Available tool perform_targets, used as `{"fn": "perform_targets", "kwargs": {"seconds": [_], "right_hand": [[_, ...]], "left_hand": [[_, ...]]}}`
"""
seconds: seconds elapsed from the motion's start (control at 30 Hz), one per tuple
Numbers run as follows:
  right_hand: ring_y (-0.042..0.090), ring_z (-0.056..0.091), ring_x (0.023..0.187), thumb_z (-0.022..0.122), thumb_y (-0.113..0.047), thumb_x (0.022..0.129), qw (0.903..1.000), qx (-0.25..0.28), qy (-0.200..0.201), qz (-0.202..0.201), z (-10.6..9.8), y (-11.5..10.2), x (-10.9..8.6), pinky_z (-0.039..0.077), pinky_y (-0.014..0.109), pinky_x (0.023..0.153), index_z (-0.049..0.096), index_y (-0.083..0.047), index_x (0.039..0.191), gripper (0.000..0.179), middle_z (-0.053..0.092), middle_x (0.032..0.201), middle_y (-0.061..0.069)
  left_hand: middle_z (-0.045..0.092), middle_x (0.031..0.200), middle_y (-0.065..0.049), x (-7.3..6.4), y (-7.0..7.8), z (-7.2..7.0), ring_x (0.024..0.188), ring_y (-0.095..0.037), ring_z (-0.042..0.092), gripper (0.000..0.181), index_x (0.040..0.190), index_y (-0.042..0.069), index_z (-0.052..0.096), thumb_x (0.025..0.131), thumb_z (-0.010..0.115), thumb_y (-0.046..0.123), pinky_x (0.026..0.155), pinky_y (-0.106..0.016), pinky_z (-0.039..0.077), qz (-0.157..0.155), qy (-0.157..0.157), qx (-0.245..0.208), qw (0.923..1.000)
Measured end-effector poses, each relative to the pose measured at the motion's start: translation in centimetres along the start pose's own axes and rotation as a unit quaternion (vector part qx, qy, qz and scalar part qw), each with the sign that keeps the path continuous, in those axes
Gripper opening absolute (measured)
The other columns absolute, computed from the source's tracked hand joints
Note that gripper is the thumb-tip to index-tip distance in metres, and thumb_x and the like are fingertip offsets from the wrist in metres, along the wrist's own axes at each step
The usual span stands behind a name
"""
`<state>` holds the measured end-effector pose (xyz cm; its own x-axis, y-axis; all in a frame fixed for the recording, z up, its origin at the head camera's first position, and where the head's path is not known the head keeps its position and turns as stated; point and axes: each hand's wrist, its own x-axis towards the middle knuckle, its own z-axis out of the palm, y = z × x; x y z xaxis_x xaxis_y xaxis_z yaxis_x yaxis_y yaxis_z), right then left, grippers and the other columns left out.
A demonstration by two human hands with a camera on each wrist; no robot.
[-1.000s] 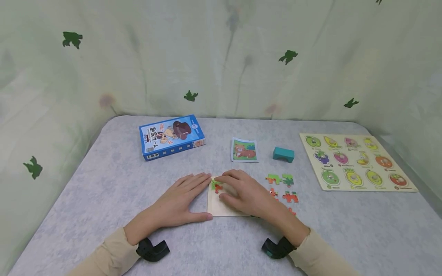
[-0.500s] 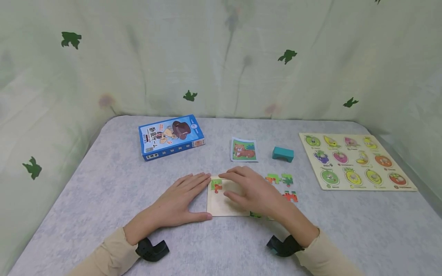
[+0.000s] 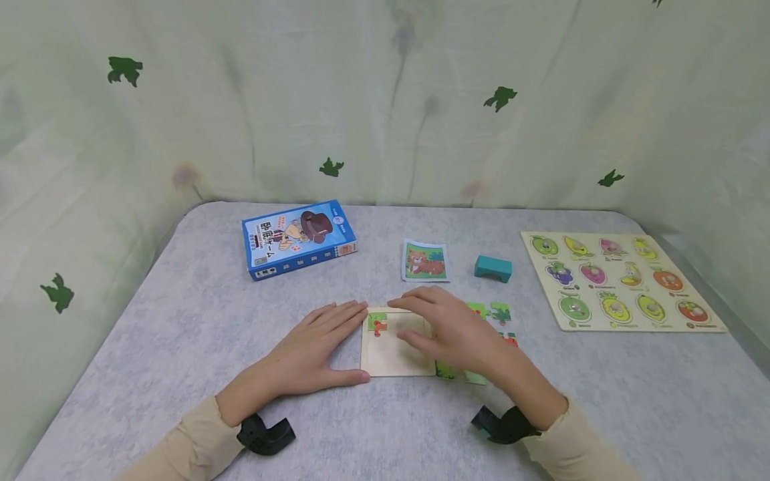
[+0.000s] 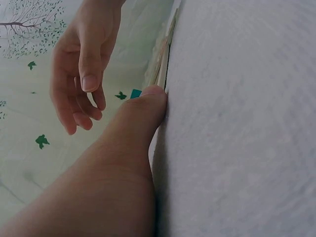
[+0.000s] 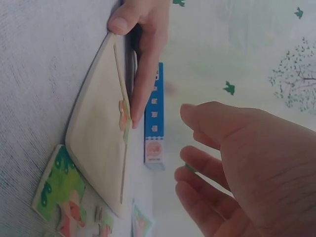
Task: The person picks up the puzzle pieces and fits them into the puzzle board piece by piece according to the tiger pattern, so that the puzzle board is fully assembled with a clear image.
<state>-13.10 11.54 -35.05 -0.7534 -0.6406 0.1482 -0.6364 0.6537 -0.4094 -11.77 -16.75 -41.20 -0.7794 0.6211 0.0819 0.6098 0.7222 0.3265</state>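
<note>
A shallow pale wooden puzzle tray (image 3: 394, 357) lies in the middle of the table. One green and orange jigsaw piece (image 3: 377, 323) sits in its far left corner. My left hand (image 3: 309, 354) rests on the table with fingers outstretched, its fingertips and thumb tip at the tray's left edge. Over the tray's right side hovers my right hand (image 3: 451, 327); in the right wrist view its relaxed fingers (image 5: 200, 207) are apart from the thumb, with nothing between them. Loose jigsaw pieces (image 3: 500, 313) lie right of the tray, several partly hidden under the right hand and forearm.
Behind the tray lies a bear picture card (image 3: 426, 262), with a teal arch block (image 3: 493, 268) to its right. A blue game box (image 3: 299, 239) stands at the back left. A fruit puzzle board (image 3: 622, 284) takes up the table's right side.
My right hand has drawn back to the right, off the piece in the tray's corner, and its fingers have come away from it. The left hand has stayed in place.
</note>
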Motion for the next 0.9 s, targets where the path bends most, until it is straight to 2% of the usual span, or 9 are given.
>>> {"fn": "perform_targets", "kwargs": {"seconds": [0.27, 0.53, 0.9], "right_hand": [[0.020, 0.059, 0.129, 0.072, -0.033, 0.099, 0.9999, -0.002, 0.000, -0.010, -0.8, 0.5, -0.3, 0.052, 0.042, 0.109, 0.067, -0.017, 0.137, 0.042, 0.066, 0.134, -0.002], [0.018, 0.060, 0.127, 0.074, -0.031, 0.097, 1.0000, 0.004, -0.004, 0.005, -1.4, 0.7, -0.5, 0.055, 0.041, 0.105, 0.067, -0.018, 0.136, 0.042, 0.066, 0.134, -0.004], [0.023, 0.060, 0.129, 0.075, -0.031, 0.096, 0.9997, 0.003, -0.009, 0.024, -2.3, 1.7, -0.9, 0.056, 0.046, 0.104, 0.066, -0.018, 0.139, 0.045, 0.065, 0.139, -0.001]], "left_hand": [[0.030, 0.170, 0.001, -0.1, 0.0, 0.0, 0.157, -0.022, 0.026, 0.103, 0.164, 0.015, 0.031, 0.088, 0.053, 0.082, 0.129, -0.051, 0.021, 0.001, -0.002, 0.005, 1.0000], [0.030, 0.169, 0.002, 0.0, 0.0, 0.1, 0.157, -0.021, 0.026, 0.102, 0.164, 0.016, 0.031, 0.088, 0.054, 0.081, 0.128, -0.052, 0.021, -0.002, -0.002, 0.003, 1.0000], [0.029, 0.170, 0.002, 0.0, 0.1, 0.1, 0.157, -0.021, 0.026, 0.104, 0.164, 0.016, 0.031, 0.087, 0.053, 0.083, 0.129, -0.051, 0.021, -0.008, -0.007, 0.004, 0.9999]]}}
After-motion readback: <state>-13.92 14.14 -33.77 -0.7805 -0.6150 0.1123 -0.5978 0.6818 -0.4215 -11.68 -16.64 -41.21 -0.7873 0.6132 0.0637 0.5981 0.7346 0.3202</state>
